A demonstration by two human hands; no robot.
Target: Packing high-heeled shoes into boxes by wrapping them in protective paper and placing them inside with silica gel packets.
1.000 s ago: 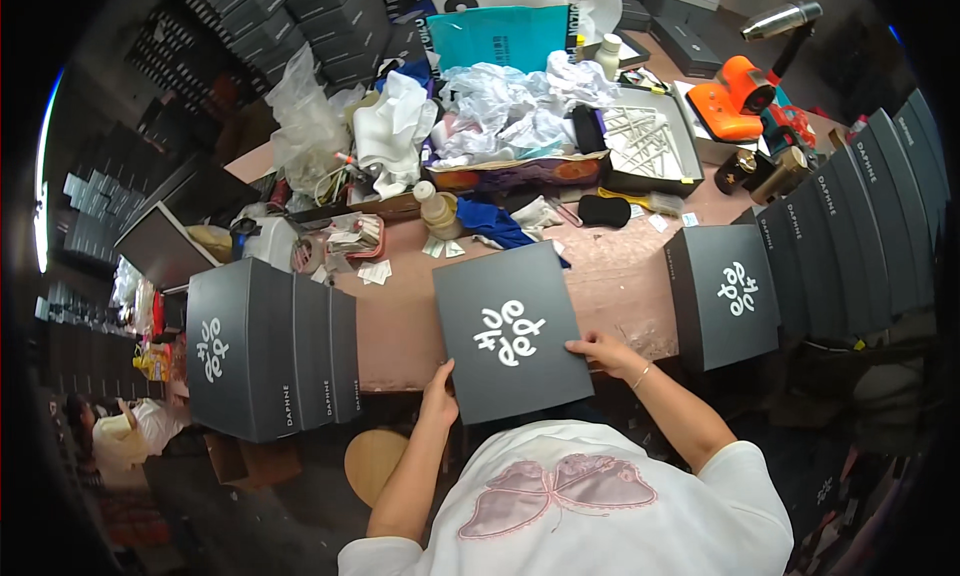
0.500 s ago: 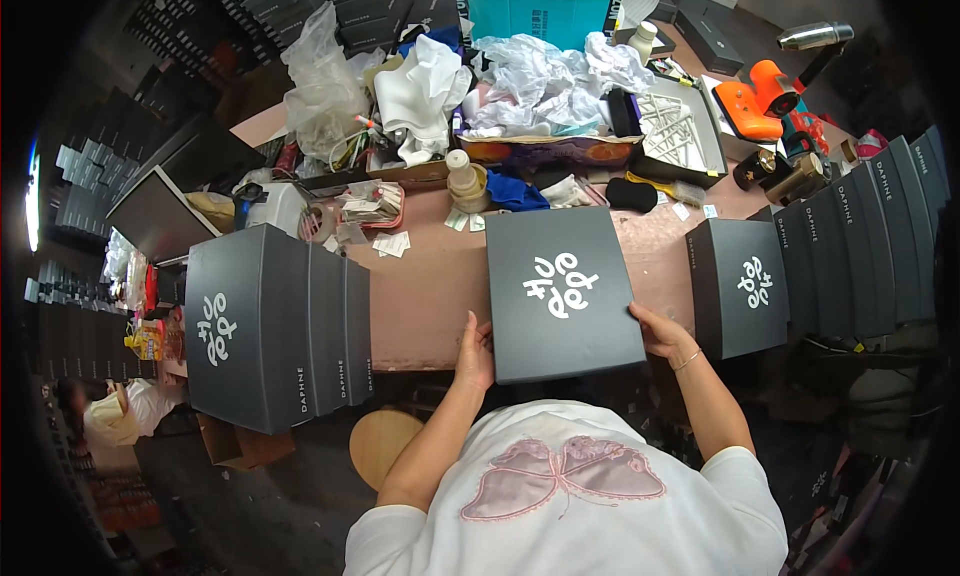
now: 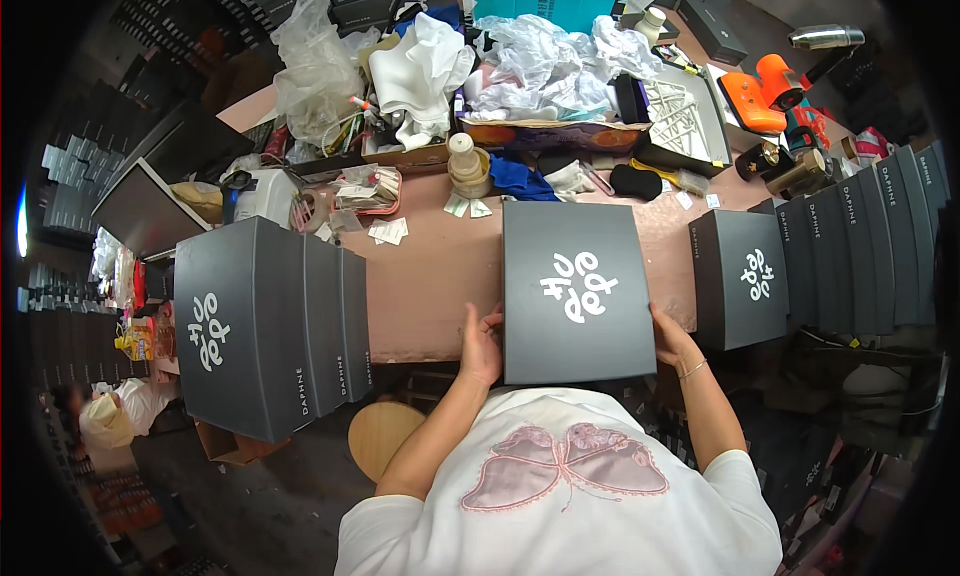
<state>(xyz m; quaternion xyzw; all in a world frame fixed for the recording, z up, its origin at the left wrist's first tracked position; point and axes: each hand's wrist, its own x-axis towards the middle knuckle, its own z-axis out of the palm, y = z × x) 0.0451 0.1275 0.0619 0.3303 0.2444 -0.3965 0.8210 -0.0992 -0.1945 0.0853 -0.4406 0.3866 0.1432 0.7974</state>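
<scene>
A flat dark grey box [image 3: 575, 291] with a white printed mark lies on the pink table [image 3: 430, 286] right in front of me. My left hand [image 3: 482, 344] grips its left edge near the front corner. My right hand [image 3: 668, 336] holds the right edge, a thin bracelet on the wrist. The box sits square to me, its near edge over the table's front edge.
A stack of matching dark boxes [image 3: 262, 328] stands at the left, another row [image 3: 800, 266] at the right. Crumpled white paper and cloth [image 3: 520, 51], a tape roll [image 3: 465, 166], an orange tool [image 3: 762, 94] and small labels clutter the back. A round wooden stool [image 3: 385, 436] sits below.
The box has been turned from a tilted lie to square with me and shifted right. Both hands moved from its near edge to its left and right sides.
</scene>
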